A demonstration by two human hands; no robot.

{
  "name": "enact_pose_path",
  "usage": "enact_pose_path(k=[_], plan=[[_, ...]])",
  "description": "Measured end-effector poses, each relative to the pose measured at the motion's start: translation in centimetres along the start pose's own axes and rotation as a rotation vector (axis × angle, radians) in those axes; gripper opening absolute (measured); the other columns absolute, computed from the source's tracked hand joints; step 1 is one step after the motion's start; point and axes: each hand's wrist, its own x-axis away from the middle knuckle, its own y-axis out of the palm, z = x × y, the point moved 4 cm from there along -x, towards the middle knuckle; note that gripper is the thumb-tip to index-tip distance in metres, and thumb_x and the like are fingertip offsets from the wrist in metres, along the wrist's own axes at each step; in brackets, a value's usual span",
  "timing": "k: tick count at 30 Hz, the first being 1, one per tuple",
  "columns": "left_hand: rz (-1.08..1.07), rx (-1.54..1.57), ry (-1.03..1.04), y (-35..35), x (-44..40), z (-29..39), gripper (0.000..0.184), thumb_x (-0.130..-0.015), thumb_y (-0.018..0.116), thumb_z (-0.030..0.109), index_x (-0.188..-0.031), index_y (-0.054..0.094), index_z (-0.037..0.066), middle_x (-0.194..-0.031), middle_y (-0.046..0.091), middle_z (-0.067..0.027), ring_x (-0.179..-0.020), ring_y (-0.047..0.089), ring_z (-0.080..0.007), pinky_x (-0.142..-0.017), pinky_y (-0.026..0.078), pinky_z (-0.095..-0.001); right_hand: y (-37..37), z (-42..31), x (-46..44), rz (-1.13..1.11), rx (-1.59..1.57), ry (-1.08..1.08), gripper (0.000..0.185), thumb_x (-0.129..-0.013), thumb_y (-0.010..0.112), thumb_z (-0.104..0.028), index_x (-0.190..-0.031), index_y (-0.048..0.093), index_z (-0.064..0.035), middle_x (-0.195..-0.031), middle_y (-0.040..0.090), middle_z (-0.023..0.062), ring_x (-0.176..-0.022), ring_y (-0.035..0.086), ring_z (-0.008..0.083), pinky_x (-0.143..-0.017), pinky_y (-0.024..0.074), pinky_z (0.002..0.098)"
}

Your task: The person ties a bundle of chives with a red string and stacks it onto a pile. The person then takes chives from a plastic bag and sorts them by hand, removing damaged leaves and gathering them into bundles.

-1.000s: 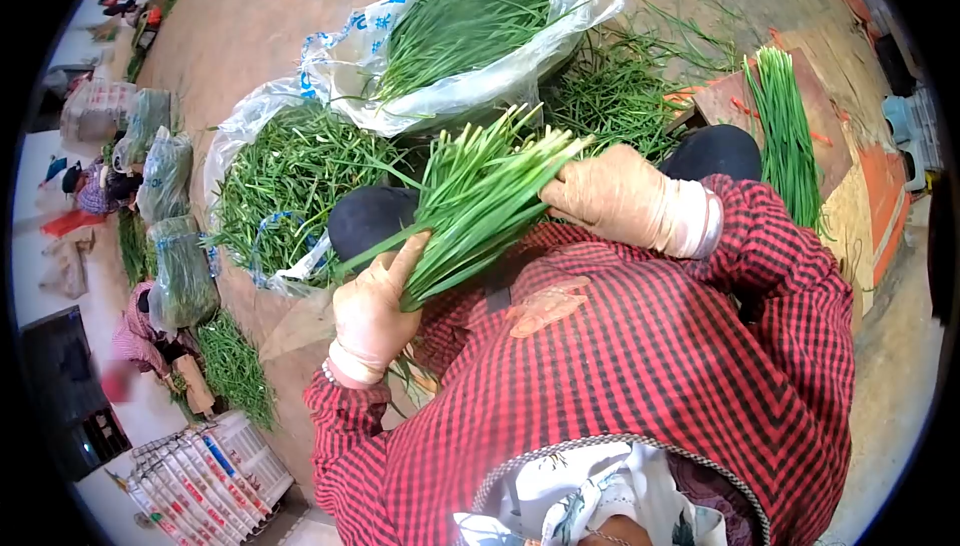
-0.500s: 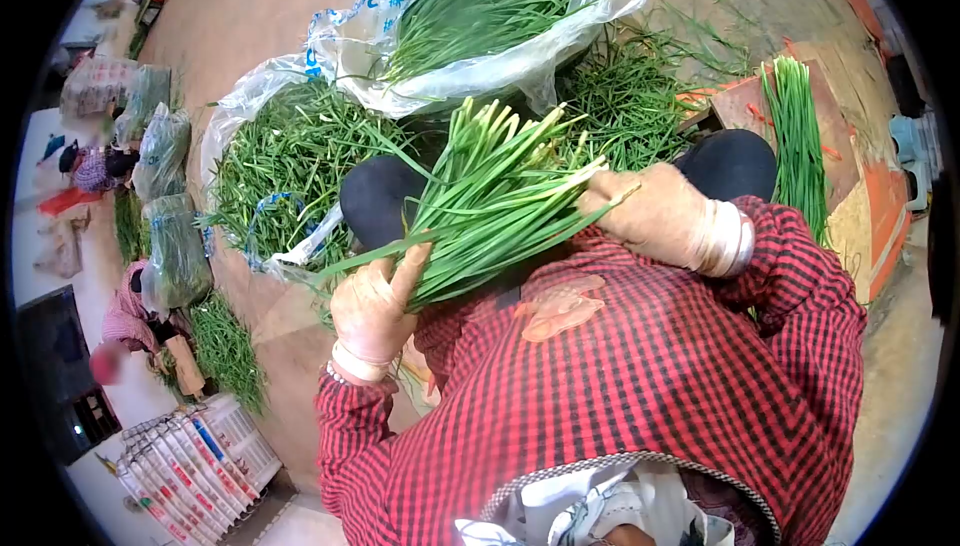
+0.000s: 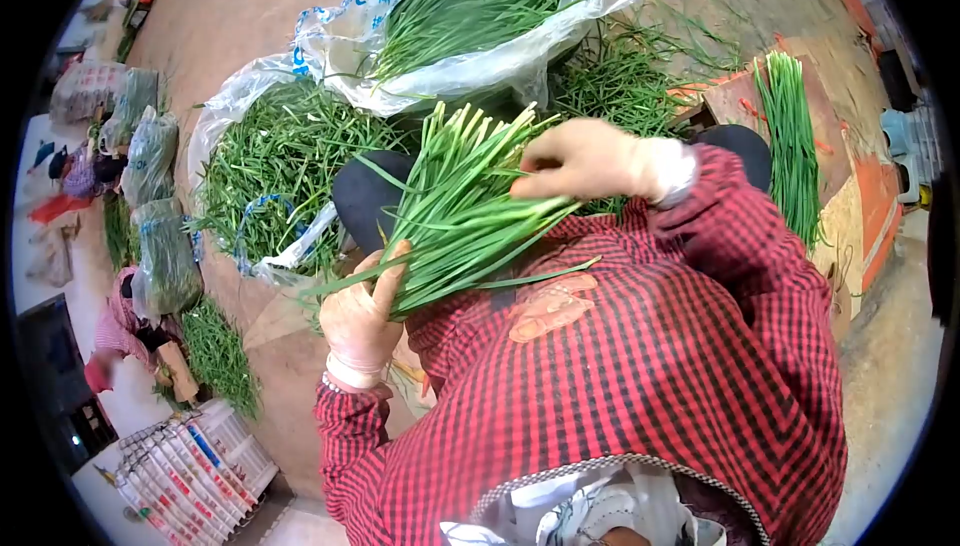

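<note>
A loose bunch of long green stalks point(image 3: 450, 216) with pale cut ends fans out above my lap. My left hand point(image 3: 365, 321), in a light glove, is wrapped round its lower leafy end. At the upper right of the bunch is my right hand point(image 3: 590, 161), also gloved, with thumb and fingers bent at the pale ends; whether a stalk is between the fingertips is hard to tell. One stalk sticks out sideways over the checked jacket. A neat upright bundle point(image 3: 790, 146) lies on a board at the right.
An open plastic bag point(image 3: 470, 76) holds long green leaves. Beside it, another bag point(image 3: 230, 96) holds shorter greens. Loose greens point(image 3: 625, 86) lie on the floor. Filled bags point(image 3: 165, 256), a co-worker point(image 3: 125, 331) and stacked white crates point(image 3: 200, 461) are at the left.
My right hand has moved off the outer stalks and back left over the pale ends, its fingers more visible. My left hand keeps its hold on the bunch, which has spread wider.
</note>
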Motion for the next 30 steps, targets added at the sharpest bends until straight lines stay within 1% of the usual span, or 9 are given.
enact_pose_path(k=[4,10,12,17,20,21,24,26,30], plan=[[0.072,0.115,-0.037,1.0,2.1,-0.1,0.066,-0.067,0.072,0.008,-0.131,0.057,0.018,-0.113,0.066,-0.005,-0.087,0.065,-0.0247,-0.069,0.052,-0.0335,2.4,-0.3,0.2,0.172,0.052,-0.316,0.027,-0.089,0.058,-0.035,-0.093,0.067,-0.0093,-0.082,0.065,0.0158,-0.078,0.063,0.0366,-0.071,0.05,0.0436],[0.224,0.274,-0.139,2.7,4.1,-0.5,0.059,-0.069,0.073,0.009,-0.126,0.059,0.009,-0.113,0.068,-0.009,-0.093,0.067,-0.0268,-0.074,0.053,-0.0328,-2.3,9.8,4.0,0.235,0.472,0.263,0.029,-0.086,0.062,-0.033,-0.101,0.069,-0.0097,-0.096,0.066,0.0133,-0.095,0.062,0.0333,-0.083,0.0492,0.0436],[0.263,0.331,-0.135,2.7,3.9,-0.5,0.059,-0.068,0.074,0.009,-0.125,0.059,0.006,-0.113,0.067,-0.0105,-0.095,0.067,-0.0273,-0.075,0.054,-0.033,-3.5,8.7,4.1,0.418,0.287,0.14,0.05,-0.085,0.066,-0.04,-0.12,0.062,-0.0041,-0.123,0.056,0.0181,-0.116,0.054,0.034,-0.097,0.0446,0.041],[0.26,0.372,-0.063,1.8,3.0,0.3,0.058,-0.068,0.074,0.01,-0.125,0.06,0.007,-0.113,0.067,-0.012,-0.095,0.068,-0.0288,-0.077,0.054,-0.0341,-2.6,2.2,-0.2,0.288,-0.086,-0.2,0.059,-0.085,0.069,-0.045,-0.124,0.059,-0.0014,-0.133,0.049,0.0189,-0.13,0.042,0.0327,-0.11,0.0322,0.0406],[0.351,0.481,0.005,1.4,3.5,0.8,0.057,-0.069,0.074,0.011,-0.124,0.06,0.007,-0.113,0.067,-0.013,-0.095,0.068,-0.0302,-0.078,0.054,-0.0352,-1.2,2.0,-2.3,0.145,-0.295,-0.233,0.038,-0.087,0.07,-0.031,-0.11,0.066,-0.0009,-0.111,0.063,0.0122,-0.102,0.058,0.0199,-0.091,0.0458,0.0334],[0.385,0.542,0.013,1.4,3.9,0.8,0.056,-0.069,0.074,0.01,-0.123,0.06,0.007,-0.113,0.067,-0.0145,-0.094,0.068,-0.0313,-0.077,0.054,-0.0359,-0.7,2.5,-2.3,0.148,-0.431,-0.114,0.027,-0.089,0.069,-0.025,-0.102,0.068,-0.0012,-0.088,0.067,0.0054,-0.079,0.06,0.0135,-0.076,0.0487,0.0295],[0.256,0.579,-0.095,1.6,4.4,1.4,0.056,-0.069,0.074,0.011,-0.124,0.061,0.008,-0.112,0.067,-0.0156,-0.093,0.068,-0.0306,-0.078,0.054,-0.0359,-0.1,2.7,-1.3,0.118,-0.41,-0.066,0.033,-0.087,0.067,-0.034,-0.097,0.07,-0.0024,-0.083,0.068,0.0146,-0.079,0.064,0.0241,-0.077,0.0501,0.0338],[0.287,0.606,-0.058,2.0,4.3,1.7,0.058,-0.068,0.073,0.01,-0.124,0.061,0.009,-0.11,0.068,-0.0152,-0.091,0.069,-0.0293,-0.076,0.054,-0.0351,-0.3,3.5,0.0,0.239,-0.124,-0.137,0.028,-0.089,0.063,-0.03,-0.096,0.068,-0.0026,-0.082,0.068,0.015,-0.074,0.064,0.0232,-0.073,0.0501,0.0341],[0.231,0.518,0.018,1.8,4.4,2.5,0.062,-0.063,0.071,0.007,-0.124,0.061,0.01,-0.108,0.068,-0.0129,-0.088,0.068,-0.0286,-0.072,0.053,-0.0339,-3.5,9.5,2.8,0.413,-0.107,0.027,0.025,-0.09,0.061,-0.027,-0.098,0.067,-0.004,-0.081,0.067,0.0149,-0.071,0.064,0.0224,-0.067,0.0511,0.0342]])
